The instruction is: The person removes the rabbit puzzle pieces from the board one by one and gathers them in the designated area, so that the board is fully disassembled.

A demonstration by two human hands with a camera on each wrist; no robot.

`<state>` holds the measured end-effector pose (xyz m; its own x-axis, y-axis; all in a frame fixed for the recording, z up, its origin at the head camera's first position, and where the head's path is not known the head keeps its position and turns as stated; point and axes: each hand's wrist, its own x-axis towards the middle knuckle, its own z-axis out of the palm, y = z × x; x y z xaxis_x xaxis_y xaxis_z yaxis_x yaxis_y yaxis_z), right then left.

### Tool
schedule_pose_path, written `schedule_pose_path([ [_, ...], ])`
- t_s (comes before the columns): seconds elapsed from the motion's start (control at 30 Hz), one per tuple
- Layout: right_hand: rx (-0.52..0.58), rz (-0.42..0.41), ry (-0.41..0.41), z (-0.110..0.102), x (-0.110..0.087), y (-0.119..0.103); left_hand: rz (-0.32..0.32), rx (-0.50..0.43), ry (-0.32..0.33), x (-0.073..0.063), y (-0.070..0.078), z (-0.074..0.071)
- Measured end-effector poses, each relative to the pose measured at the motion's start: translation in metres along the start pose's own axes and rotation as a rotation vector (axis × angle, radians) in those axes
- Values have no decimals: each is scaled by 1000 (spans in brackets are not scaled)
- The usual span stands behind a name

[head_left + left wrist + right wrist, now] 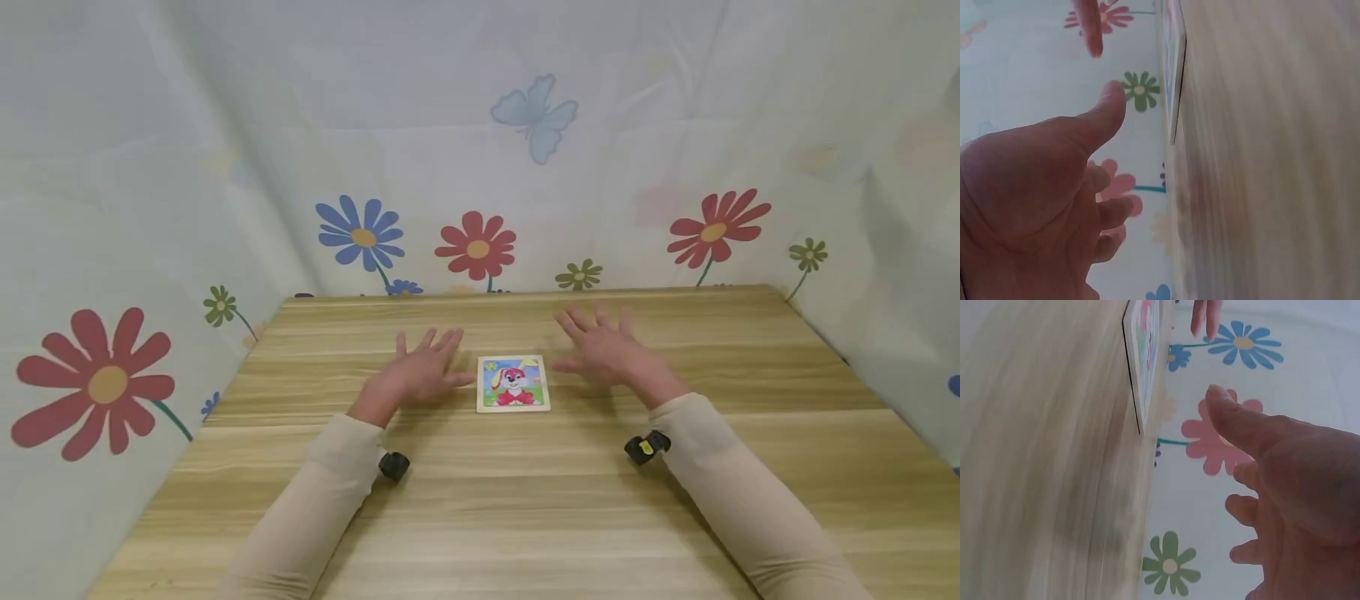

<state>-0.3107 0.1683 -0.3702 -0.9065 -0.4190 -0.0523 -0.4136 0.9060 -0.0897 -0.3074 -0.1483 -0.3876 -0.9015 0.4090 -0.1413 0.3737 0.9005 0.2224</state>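
A small square picture puzzle [513, 384] with a pale wooden border lies flat on the table, showing a pink and white rabbit with yellow ears. To its left my left hand [420, 371] hovers above the wood with fingers spread and thumb toward the puzzle. On the other side my right hand [606, 352] is held up likewise, fingers apart, slightly blurred. Neither hand holds anything. In the left wrist view the puzzle's edge [1177, 87] stands apart from the thumb. The right wrist view also shows a gap between thumb and puzzle [1141, 369].
The wood-grain table [495, 517] reaches back to a white cloth [420, 125] printed with flowers and a butterfly. Cloth also hangs along the left and right sides. A black wrist device [393, 466] sits at the left cuff, another device [647, 447] at the right.
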Motion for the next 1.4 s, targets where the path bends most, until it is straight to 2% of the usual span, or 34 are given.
schedule_pose_path([
  [0.13, 1, -39, -83, 2, 0, -15, 23, 46, -20, -1, 9, 3],
  [0.27, 10, -77, -175, 5, -1, -26, 60, 81, -86, -1, 15, 4],
  [0.37, 8, -97, -202, 7, 0, -31, 80, 125, -130, 0, 18, 6],
  [0.53, 0, -114, -225, 9, 3, -38, 96, 167, -155, 1, 19, 9],
  [0.8, -39, -125, -323, 10, 5, -45, 130, 128, -165, 4, 21, 9],
  [0.97, -47, -113, -336, 7, 5, -46, 137, 83, -163, 3, 23, 6],
  [1.4, -47, -100, -346, 9, 6, -47, 127, 23, -160, 6, 19, 11],
])
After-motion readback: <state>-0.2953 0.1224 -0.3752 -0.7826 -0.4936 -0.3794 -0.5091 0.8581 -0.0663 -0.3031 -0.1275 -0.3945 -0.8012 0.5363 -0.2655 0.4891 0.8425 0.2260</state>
